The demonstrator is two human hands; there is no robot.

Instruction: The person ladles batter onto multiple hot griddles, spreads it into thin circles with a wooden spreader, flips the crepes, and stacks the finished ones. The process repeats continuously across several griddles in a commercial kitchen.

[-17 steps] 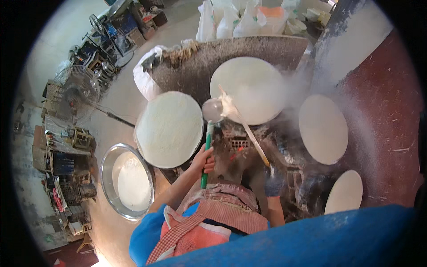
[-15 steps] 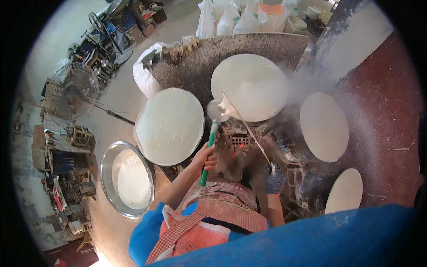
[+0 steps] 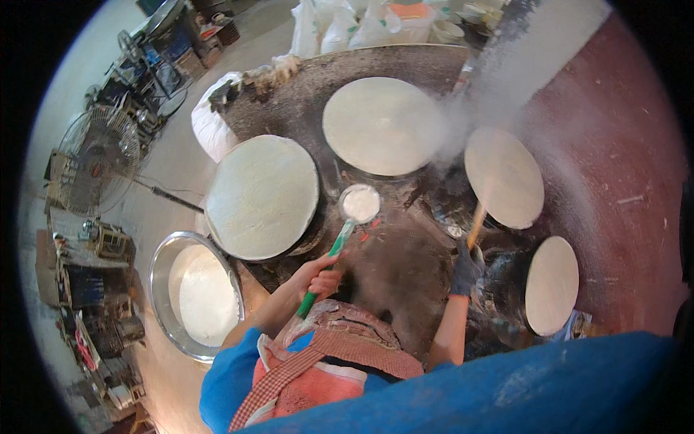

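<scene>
My left hand is closed round the green handle of a ladle. The ladle's round bowl holds some white batter and hangs over the dark gap between the griddles. My right hand, in a dark glove, grips a long wooden spatula. The spatula's blurred far part reaches over the pale round sheet on the right griddle. Other round pale sheets lie on the left griddle, the back griddle and the near right griddle. Steam drifts between the back and right ones.
A metal basin of white batter stands at my left. Beyond the left griddle are a standing fan and a white sack. A curved dark panel rises behind the griddles, with several white bags past it.
The ladle has drawn back from the back griddle's near edge. My right hand has swung the spatula from the back griddle to the right one. The view has shifted slightly.
</scene>
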